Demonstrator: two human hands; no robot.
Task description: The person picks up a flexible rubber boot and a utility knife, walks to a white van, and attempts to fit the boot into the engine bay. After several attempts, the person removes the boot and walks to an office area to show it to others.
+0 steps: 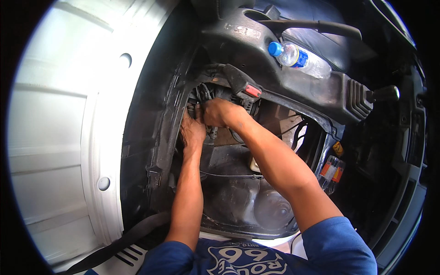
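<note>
Both my arms reach into an open floor bay [229,158] in a vehicle cab, among dark engine parts. My left hand [193,129] is at the bay's far left corner, its fingers bent around something among the dark hoses [201,93]. Close against it on the right is my right hand [217,112], curled with the knuckles up. Its fingertips are hidden, and so is whatever the two hands grip. Just beyond my right hand is a black seat belt buckle [243,82] with a red button.
A plastic bottle [305,59] with a blue cap lies on the black console [256,48], near the handbrake lever [321,27]. The gear lever [386,93] stands to the right. Another clear bottle [331,172] lies beside the bay. A white panel [55,128] fills the left side.
</note>
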